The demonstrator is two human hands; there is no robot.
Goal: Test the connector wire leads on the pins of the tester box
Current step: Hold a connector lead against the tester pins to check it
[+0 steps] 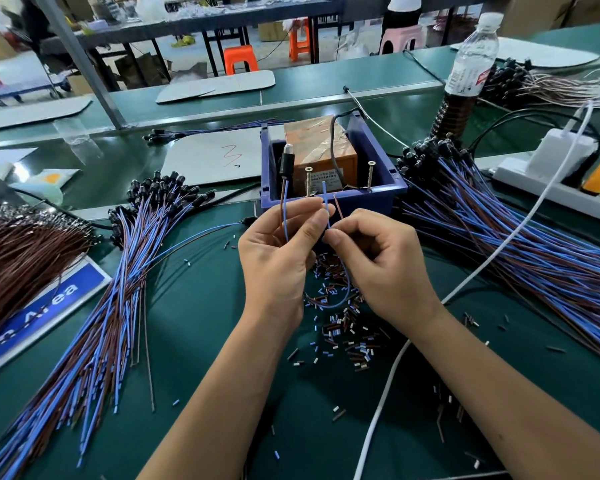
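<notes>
Pinching thin wire, both hands work close together above the table's (201, 306) middle, over a scatter of insulation scraps (340, 327). The left hand (278, 251) grips the leads below the connector (286, 164), which hangs upright over the tester box (329, 174); the right hand (378, 258) pinches the blue lead (325, 199) and brown lead (338, 206) near their tips, just short of the screw pins (308, 180). These leads look light and limp, so gripping close to the ends should steer them best. Farther off lie wire bundles (499, 216) and a bottle (471, 60).
</notes>
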